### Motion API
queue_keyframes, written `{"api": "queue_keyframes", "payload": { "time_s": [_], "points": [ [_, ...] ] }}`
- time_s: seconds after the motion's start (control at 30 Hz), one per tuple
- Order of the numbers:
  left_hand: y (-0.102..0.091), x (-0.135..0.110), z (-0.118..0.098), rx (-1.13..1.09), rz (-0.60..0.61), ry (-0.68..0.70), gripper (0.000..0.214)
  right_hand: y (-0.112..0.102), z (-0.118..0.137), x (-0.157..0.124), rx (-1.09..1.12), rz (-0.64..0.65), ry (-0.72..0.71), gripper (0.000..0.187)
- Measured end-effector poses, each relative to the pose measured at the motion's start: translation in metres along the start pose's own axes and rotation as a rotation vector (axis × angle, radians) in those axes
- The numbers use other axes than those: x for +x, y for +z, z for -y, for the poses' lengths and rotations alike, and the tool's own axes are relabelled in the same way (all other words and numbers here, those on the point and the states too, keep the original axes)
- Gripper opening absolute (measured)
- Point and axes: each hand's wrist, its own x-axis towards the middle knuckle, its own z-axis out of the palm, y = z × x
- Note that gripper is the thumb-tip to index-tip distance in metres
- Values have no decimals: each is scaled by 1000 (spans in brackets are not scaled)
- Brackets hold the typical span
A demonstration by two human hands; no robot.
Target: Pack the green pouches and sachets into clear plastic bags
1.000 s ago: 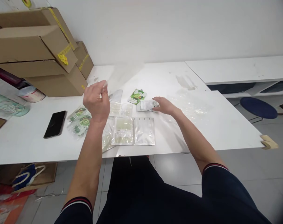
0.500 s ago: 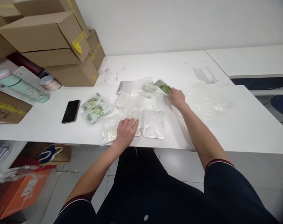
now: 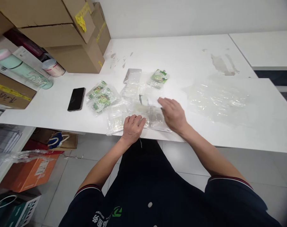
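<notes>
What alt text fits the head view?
A person's left hand and right hand lie on a spread of clear plastic pouches at the near edge of a white table. A black phone and a bag of green sachets lie to the left, cardboard boxes stacked behind them.

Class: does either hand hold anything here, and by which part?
Nothing is visibly gripped. The left hand lies flat on the clear packets; the right hand touches a white packet at its right edge.

left hand (image 3: 132, 126) flat, fingers spread, right hand (image 3: 173, 113) palm down
</notes>
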Motion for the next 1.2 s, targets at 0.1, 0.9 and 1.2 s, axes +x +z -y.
{"api": "queue_keyframes", "payload": {
  "time_s": [0.1,0.9,1.2],
  "points": [
    [7,-4,4,30,-97,47,25,25,-3,-18,-161,102,-123,44],
    [-2,17,26,-53,-437,370,16,13,-41,-25,73,103,-312,36],
    [-45,90,30,-7,-85,113,22,1,-59,21,397,164,-15,27]
  ]
}}
